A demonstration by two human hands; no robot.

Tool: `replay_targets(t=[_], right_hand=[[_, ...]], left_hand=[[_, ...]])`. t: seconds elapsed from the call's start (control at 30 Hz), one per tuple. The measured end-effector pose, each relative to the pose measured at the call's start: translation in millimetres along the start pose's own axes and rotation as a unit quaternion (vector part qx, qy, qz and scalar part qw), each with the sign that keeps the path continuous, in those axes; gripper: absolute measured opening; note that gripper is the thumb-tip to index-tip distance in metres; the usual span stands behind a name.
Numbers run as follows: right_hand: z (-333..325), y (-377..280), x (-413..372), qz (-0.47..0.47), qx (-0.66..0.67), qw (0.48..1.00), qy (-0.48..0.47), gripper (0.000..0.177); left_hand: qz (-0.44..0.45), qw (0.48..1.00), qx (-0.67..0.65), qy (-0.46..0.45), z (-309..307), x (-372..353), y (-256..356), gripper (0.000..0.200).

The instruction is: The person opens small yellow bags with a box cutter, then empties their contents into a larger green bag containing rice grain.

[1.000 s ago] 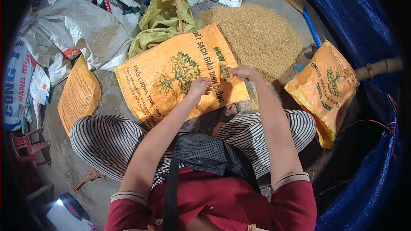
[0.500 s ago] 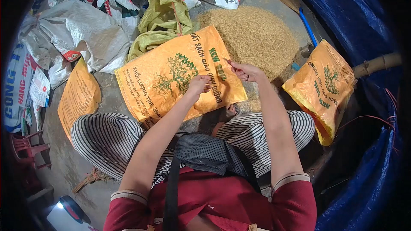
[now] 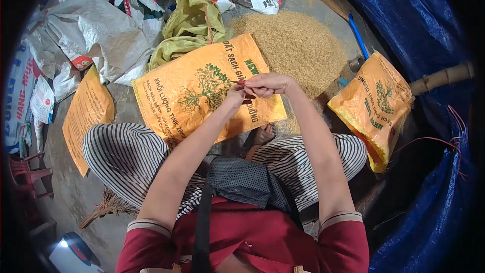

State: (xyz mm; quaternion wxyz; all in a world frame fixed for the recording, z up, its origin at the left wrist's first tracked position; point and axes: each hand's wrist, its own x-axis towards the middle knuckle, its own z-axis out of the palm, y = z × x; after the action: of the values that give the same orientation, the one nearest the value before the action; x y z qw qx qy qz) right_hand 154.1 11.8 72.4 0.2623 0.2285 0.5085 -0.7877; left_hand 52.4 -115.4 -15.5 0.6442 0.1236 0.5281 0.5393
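My left hand [image 3: 235, 96] and my right hand [image 3: 269, 85] meet above an orange printed sack [image 3: 169, 88], which lies flat in front of my crossed legs. My right hand is closed in a pinch, its fingertips against those of my left. Something small, thin and dark shows at the point where the fingertips touch; its kind is too small to tell. The fingers of my left hand are also drawn together there. Green tree artwork and lettering cover the sack, partly hidden by my hands.
Beyond the sack lies a heap of grain husks [image 3: 298, 45]. A second orange sack [image 3: 379, 101] is at the right, a third [image 3: 88, 116] at the left. White sacks [image 3: 101, 30] and a yellow-green sack [image 3: 194, 20] crowd the back left. A blue tarp [image 3: 429, 222] borders the right; a straw bundle [image 3: 108, 205] lies left.
My right hand has moved left and come together with my left hand, whose fingers have closed. The orange sack stays lying flat; the whole view has shifted slightly.
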Motion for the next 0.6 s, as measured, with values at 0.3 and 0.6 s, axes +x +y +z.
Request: replay_targets(t=[0.3, 0.6], right_hand=[[-43, 7, -51, -0.007, 0.012, 0.917, 0.399, 0.036], [-92, 107, 16, 0.018, -0.285, 0.727, 0.624, 0.030]], left_hand=[[-0.013, 0.998, 0.052, 0.032, -7, -8, 6, 0.016], [-0.024, 0.997, 0.060, 0.038, 3, -10, 4, 0.016]])
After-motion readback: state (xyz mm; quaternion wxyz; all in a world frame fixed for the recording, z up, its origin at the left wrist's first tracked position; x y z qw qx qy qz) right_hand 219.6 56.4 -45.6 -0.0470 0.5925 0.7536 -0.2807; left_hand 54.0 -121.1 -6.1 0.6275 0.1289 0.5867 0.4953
